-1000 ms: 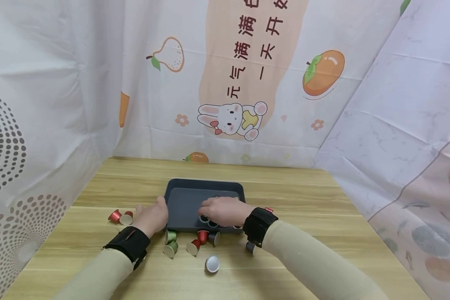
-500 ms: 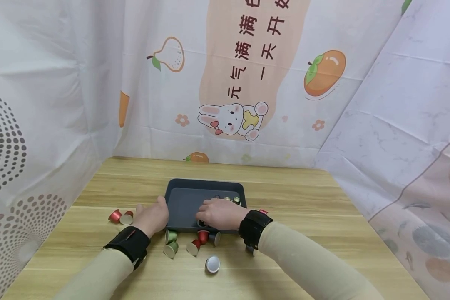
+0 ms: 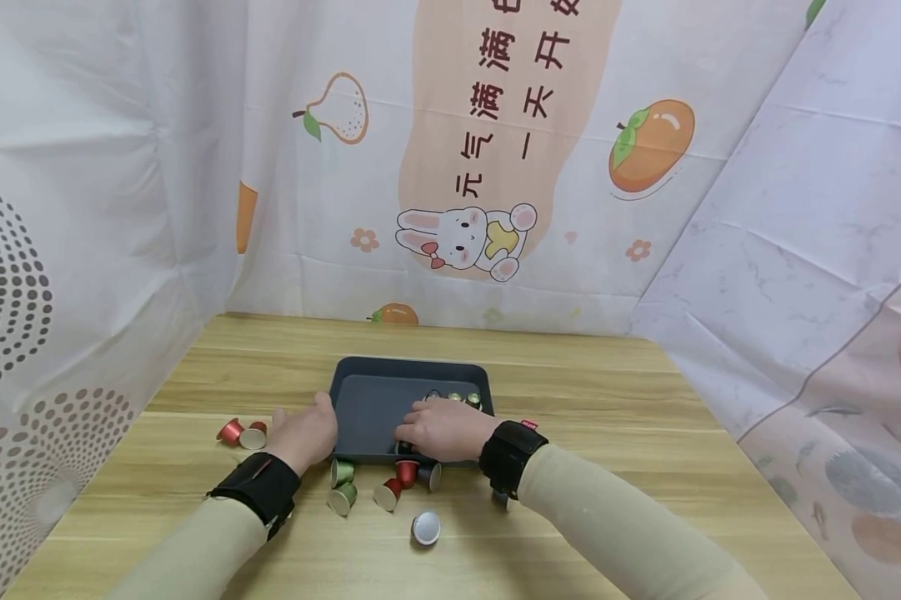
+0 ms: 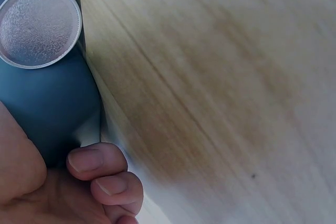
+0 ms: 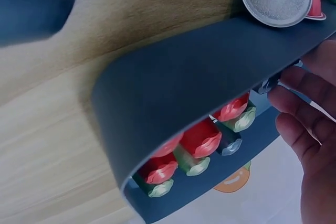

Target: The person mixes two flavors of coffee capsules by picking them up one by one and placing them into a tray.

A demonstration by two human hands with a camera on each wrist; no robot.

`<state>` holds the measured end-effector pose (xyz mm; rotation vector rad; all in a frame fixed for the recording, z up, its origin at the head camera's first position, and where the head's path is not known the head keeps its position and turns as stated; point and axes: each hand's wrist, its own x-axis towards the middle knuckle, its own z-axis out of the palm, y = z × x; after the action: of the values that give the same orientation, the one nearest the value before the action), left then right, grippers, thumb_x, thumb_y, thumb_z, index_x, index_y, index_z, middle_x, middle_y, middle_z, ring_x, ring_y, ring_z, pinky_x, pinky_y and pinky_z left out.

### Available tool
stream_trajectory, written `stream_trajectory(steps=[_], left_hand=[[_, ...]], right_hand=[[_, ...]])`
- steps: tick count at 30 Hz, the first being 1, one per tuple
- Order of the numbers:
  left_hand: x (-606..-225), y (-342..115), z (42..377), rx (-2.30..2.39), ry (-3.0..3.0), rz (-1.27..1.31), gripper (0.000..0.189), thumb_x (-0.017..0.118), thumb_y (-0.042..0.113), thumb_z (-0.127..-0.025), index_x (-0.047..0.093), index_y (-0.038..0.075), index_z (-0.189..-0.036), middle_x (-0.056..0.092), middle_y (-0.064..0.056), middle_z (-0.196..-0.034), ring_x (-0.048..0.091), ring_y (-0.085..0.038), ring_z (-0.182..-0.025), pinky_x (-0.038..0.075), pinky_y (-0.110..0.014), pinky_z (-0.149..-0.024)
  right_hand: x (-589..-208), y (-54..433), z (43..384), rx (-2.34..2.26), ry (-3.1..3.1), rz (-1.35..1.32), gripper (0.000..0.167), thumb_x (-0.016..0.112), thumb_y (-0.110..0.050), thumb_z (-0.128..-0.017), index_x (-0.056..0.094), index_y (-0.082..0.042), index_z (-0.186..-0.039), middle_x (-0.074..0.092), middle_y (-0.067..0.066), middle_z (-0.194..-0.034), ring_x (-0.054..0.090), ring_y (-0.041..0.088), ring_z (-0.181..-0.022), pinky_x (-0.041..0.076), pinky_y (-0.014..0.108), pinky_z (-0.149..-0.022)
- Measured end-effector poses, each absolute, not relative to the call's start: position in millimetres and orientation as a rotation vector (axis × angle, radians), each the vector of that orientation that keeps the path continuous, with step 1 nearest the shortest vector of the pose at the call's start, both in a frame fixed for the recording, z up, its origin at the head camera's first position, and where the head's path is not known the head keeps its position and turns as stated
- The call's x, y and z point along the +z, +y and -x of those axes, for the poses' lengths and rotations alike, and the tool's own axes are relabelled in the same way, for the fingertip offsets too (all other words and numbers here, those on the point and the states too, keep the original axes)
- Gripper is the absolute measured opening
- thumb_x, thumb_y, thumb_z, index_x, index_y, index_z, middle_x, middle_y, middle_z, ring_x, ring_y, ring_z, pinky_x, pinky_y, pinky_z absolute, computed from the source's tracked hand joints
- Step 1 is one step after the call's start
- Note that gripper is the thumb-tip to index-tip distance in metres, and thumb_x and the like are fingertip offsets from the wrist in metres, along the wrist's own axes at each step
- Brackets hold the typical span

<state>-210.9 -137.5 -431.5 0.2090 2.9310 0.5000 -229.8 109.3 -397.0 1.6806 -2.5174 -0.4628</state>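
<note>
A dark blue-grey rectangular tray [image 3: 363, 408] lies on the wooden table. My left hand [image 3: 306, 433] holds its left end, with the thumb and curled fingertips [image 4: 86, 160] around the wall in the left wrist view. Inside the tray, near the front wall, my right hand [image 3: 446, 427] pinches a dark coffee capsule [image 5: 266, 85], mostly hidden by the fingers and wall. Red capsules [image 5: 202, 139], green capsules [image 5: 197, 166] and a dark blue capsule [image 5: 230, 145] stand foil-side down in rows at the tray's right end. My right hand covers part of these in the head view.
Loose capsules lie before the tray: green ones [image 3: 342, 498], red ones [image 3: 387, 494], a dark one [image 3: 430, 476] and one with its silvery lid up [image 3: 426, 528]. Two red capsules [image 3: 230, 432] lie left of my left hand. Another dark capsule [image 3: 500, 498] is beneath the right forearm.
My right hand has shifted slightly left and down inside the tray, uncovering capsules at the back right. It has barely moved in the last half second. My left hand stays on the tray.
</note>
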Motion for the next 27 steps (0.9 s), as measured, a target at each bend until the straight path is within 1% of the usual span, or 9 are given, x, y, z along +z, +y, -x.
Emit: stream_trajectory(steps=[2, 4, 8, 14, 20, 27], left_hand=[[-431, -138, 211, 0.505, 2.924, -0.205, 0.047, 0.032, -0.005, -0.102, 0.027, -0.019, -0.146, 0.055, -0.008, -0.057, 0.048, -0.023, -0.055, 0.031, -0.064, -0.101], [-431, -138, 212, 0.508, 2.92, -0.201, 0.046, 0.032, -0.005, -0.102, 0.026, -0.019, -0.146, 0.056, -0.008, -0.058, 0.05, -0.023, -0.057, 0.031, -0.063, -0.101], [-433, -139, 211, 0.499, 2.924, -0.197, 0.045, 0.033, -0.004, -0.102, 0.028, -0.018, -0.144, 0.056, -0.007, -0.057, 0.048, -0.023, -0.056, 0.032, -0.059, -0.096], [-434, -140, 212, 0.488, 2.938, -0.216, 0.045, 0.034, -0.004, -0.102, 0.029, -0.019, -0.145, 0.055, -0.007, -0.055, 0.045, -0.021, -0.054, 0.034, -0.063, -0.1], [-434, -139, 213, 0.491, 2.928, -0.203, 0.044, 0.033, -0.004, -0.103, 0.029, -0.018, -0.144, 0.056, -0.008, -0.057, 0.048, -0.023, -0.056, 0.032, -0.064, -0.101], [-433, -139, 213, 0.5, 2.91, -0.184, 0.046, 0.033, -0.004, -0.102, 0.027, -0.018, -0.146, 0.056, -0.008, -0.057, 0.048, -0.023, -0.055, 0.031, -0.063, -0.101]], right_hand=[[-396, 110, 230, -0.459, -2.524, -1.678, 0.022, 0.063, -0.016, -0.102, 0.071, -0.019, -0.122, 0.074, -0.006, -0.109, 0.062, 0.014, -0.095, 0.05, 0.025, -0.085], [-397, 111, 230, -0.451, -2.525, -1.677, 0.022, 0.063, -0.016, -0.101, 0.071, -0.019, -0.122, 0.074, -0.006, -0.11, 0.062, 0.014, -0.096, 0.05, 0.025, -0.086], [-397, 114, 230, -0.417, -2.519, -1.674, 0.022, 0.065, -0.017, -0.1, 0.072, -0.02, -0.121, 0.073, -0.006, -0.109, 0.062, 0.013, -0.096, 0.051, 0.025, -0.086], [-397, 122, 228, -0.358, -2.458, -1.647, 0.018, 0.066, -0.019, -0.099, 0.073, -0.021, -0.116, 0.066, -0.007, -0.1, 0.059, 0.011, -0.089, 0.051, 0.022, -0.08], [-390, 137, 221, -0.34, -2.422, -1.63, 0.015, 0.068, -0.018, -0.099, 0.073, -0.019, -0.113, 0.063, -0.005, -0.096, 0.057, 0.01, -0.084, 0.05, 0.022, -0.073], [-382, 161, 214, -0.268, -2.447, -1.618, 0.015, 0.072, -0.019, -0.096, 0.073, -0.017, -0.111, 0.063, -0.005, -0.096, 0.06, 0.009, -0.081, 0.054, 0.025, -0.074]])
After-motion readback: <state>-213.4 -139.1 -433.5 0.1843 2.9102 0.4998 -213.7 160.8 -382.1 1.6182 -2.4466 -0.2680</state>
